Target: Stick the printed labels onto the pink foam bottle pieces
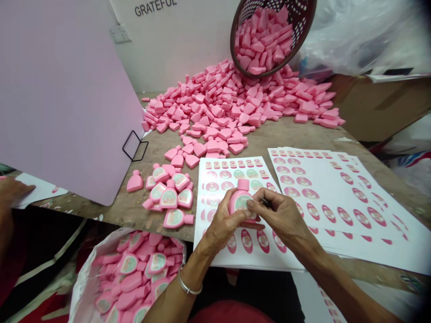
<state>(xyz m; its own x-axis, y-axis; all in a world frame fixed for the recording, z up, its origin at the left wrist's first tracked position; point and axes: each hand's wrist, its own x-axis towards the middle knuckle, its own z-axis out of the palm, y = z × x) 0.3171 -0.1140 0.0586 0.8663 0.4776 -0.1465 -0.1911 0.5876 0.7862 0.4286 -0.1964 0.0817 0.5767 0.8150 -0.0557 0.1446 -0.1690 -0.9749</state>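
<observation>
A small pink bottle (243,185) with a pale green label on its front stands upright in my left hand (219,223), whose fingers wrap round its side. My right hand (281,213) presses a thumb against the label, and a thin dark tool, its kind unclear, sticks out between the fingers. Beneath both hands lies a stack of sticker sheets (220,255) with pink and green labels, some spots bare. Left of it, a cluster of labelled pink bottles (169,198) rests on the table.
Unlabelled pink bottles (215,107) are heaped at the back, below a tipped brown basket (235,63). More sticker sheets (323,179) lie right. A white sack (84,287) of bottles stands below the table edge. A pink panel (67,89) and another person's hand (15,190) are left.
</observation>
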